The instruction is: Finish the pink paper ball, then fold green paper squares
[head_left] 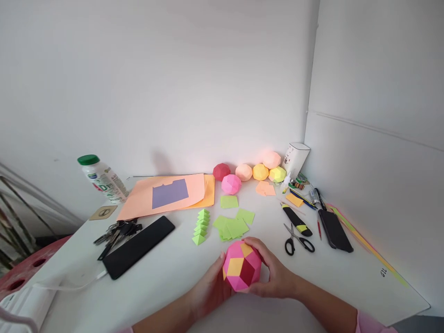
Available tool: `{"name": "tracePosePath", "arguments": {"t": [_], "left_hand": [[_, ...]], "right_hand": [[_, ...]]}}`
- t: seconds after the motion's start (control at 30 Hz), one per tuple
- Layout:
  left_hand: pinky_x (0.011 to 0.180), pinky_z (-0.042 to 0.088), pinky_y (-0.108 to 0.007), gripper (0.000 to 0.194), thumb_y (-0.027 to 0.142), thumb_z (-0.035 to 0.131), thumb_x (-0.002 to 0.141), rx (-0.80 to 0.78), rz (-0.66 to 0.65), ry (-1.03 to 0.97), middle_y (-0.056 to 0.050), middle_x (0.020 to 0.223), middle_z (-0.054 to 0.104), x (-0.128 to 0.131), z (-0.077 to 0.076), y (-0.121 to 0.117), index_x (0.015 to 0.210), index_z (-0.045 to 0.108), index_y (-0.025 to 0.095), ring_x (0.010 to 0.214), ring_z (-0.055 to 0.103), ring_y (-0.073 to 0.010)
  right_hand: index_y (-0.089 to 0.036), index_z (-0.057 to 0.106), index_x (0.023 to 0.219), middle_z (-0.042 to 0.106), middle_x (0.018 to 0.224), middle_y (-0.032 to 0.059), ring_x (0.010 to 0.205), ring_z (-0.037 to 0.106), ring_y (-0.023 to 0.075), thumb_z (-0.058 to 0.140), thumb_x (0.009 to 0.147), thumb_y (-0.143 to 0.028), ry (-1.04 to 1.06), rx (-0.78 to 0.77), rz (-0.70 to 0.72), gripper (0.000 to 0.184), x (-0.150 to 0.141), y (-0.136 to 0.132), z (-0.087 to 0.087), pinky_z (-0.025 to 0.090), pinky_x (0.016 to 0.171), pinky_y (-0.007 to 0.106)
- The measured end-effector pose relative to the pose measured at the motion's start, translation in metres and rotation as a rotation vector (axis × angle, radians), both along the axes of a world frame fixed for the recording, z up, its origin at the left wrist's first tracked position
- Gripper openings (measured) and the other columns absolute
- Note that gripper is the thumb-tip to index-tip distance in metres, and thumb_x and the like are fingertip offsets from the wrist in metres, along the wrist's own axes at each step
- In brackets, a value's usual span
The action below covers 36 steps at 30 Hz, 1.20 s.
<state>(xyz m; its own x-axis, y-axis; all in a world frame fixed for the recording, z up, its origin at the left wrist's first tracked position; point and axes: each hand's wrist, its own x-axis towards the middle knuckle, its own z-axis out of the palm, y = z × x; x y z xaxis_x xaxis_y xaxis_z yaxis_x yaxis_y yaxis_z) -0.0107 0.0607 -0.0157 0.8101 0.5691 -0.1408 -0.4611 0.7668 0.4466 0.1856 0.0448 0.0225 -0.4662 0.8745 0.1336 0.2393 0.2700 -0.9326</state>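
A faceted paper ball [242, 266] in pink, yellow and dark red is held between both hands above the near part of the table. My left hand [211, 287] cups it from the left and below, with the thumb at its upper left side. From the right, my right hand [274, 273] grips it, fingers over the top and thumb at the bottom. Just beyond the ball lie loose green paper squares [232, 226]. Left of them stands a row of folded green paper pieces [201, 226].
Several plain paper balls [243, 172] stand by the back wall. Scissors [293, 238], a box cutter [296, 219] and a black phone [335, 230] lie right. Orange sheets [138, 199], a black power bank [138, 247], keys [118, 233] and a bottle [104, 179] are left.
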Motion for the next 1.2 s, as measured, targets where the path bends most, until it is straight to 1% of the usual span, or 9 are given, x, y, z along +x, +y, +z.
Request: {"name": "tracePosePath", "arguments": {"t": [0.2, 0.33, 0.43, 0.5, 0.67, 0.8, 0.9, 1.0, 1.2], "left_hand": [[0.095, 0.037, -0.041, 0.064, 0.062, 0.031, 0.089, 0.011, 0.01, -0.087, -0.016, 0.112, 0.064, 0.004, 0.009, 0.001, 0.123, 0.056, 0.013, 0.111, 0.056, -0.0296], [0.089, 0.04, -0.04, 0.065, 0.063, 0.03, 0.089, -0.034, 0.058, -0.101, -0.016, 0.111, 0.064, 0.005, 0.01, 0.003, 0.125, 0.052, 0.014, 0.1, 0.062, -0.0283], [0.079, 0.044, -0.039, 0.064, 0.065, 0.034, 0.087, -0.11, 0.105, -0.019, -0.016, 0.105, 0.065, 0.007, 0.002, 0.006, 0.117, 0.053, 0.012, 0.085, 0.065, -0.025], [0.074, 0.045, -0.039, 0.06, 0.065, 0.036, 0.085, -0.171, 0.126, 0.018, -0.014, 0.101, 0.064, 0.009, -0.003, 0.007, 0.112, 0.052, 0.014, 0.085, 0.065, -0.0257], [0.071, 0.045, -0.04, 0.056, 0.064, 0.041, 0.084, -0.24, 0.153, 0.103, -0.011, 0.093, 0.065, 0.012, -0.004, 0.008, 0.111, 0.043, 0.015, 0.082, 0.066, -0.0271], [0.069, 0.044, -0.038, 0.052, 0.063, 0.043, 0.083, -0.229, 0.113, 0.077, -0.01, 0.087, 0.066, 0.012, -0.009, 0.011, 0.105, 0.043, 0.017, 0.076, 0.067, -0.0251], [0.072, 0.043, -0.038, 0.055, 0.067, 0.045, 0.079, -0.194, 0.045, 0.039, -0.011, 0.082, 0.068, 0.013, -0.02, 0.018, 0.1, 0.047, 0.016, 0.075, 0.067, -0.026], [0.081, 0.041, -0.04, 0.061, 0.068, 0.056, 0.069, -0.119, 0.009, 0.014, -0.013, 0.08, 0.07, 0.014, -0.033, 0.026, 0.095, 0.051, 0.014, 0.077, 0.069, -0.0295], [0.085, 0.039, -0.043, 0.061, 0.067, 0.061, 0.066, -0.072, -0.01, -0.01, -0.015, 0.079, 0.072, 0.016, -0.045, 0.031, 0.094, 0.055, 0.013, 0.08, 0.07, -0.0314]], "right_hand": [[-0.026, 0.03, 0.138, 0.036, 0.139, 0.0133, 0.127, 0.042, 0.0298, 0.079, 0.061, -0.034, 0.004, -0.057, -0.032, 0.091, 0.002, 0.002, -0.004, 0.038, 0.104, 0.043], [-0.027, 0.029, 0.138, 0.033, 0.141, 0.0128, 0.13, 0.039, 0.031, 0.08, 0.058, -0.036, 0.043, -0.045, -0.047, 0.096, 0.007, 0.009, -0.012, 0.035, 0.106, 0.043], [-0.027, 0.024, 0.14, 0.028, 0.143, 0.0134, 0.132, 0.037, 0.0309, 0.079, 0.06, -0.039, 0.025, 0.022, -0.085, 0.097, 0.011, 0.021, -0.014, 0.035, 0.107, 0.042], [-0.025, 0.022, 0.14, 0.026, 0.143, 0.0145, 0.133, 0.035, 0.0311, 0.075, 0.063, -0.039, -0.044, 0.152, -0.128, 0.094, 0.013, 0.037, -0.008, 0.035, 0.108, 0.043], [-0.021, 0.025, 0.136, 0.03, 0.135, 0.0156, 0.132, 0.03, 0.0321, 0.07, 0.069, -0.03, -0.254, 0.695, -0.353, 0.081, 0.009, 0.12, 0.025, 0.032, 0.109, 0.049], [-0.019, 0.028, 0.134, 0.029, 0.134, 0.0165, 0.131, 0.03, 0.0309, 0.069, 0.07, -0.029, -0.317, 0.926, -0.497, 0.077, -0.001, 0.214, 0.043, 0.036, 0.106, 0.049], [-0.019, 0.027, 0.135, 0.027, 0.136, 0.0166, 0.131, 0.032, 0.0298, 0.07, 0.068, -0.025, -0.394, 0.968, -0.564, 0.079, -0.006, 0.275, 0.045, 0.041, 0.103, 0.047], [-0.019, 0.029, 0.135, 0.026, 0.14, 0.0168, 0.135, 0.028, 0.0298, 0.07, 0.068, -0.021, -0.472, 0.957, -0.588, 0.078, -0.006, 0.315, 0.04, 0.039, 0.106, 0.046], [-0.018, 0.03, 0.135, 0.033, 0.141, 0.017, 0.134, 0.031, 0.0317, 0.075, 0.066, -0.021, -0.612, 0.801, -0.493, 0.082, 0.001, 0.345, 0.029, 0.034, 0.108, 0.05]]}}
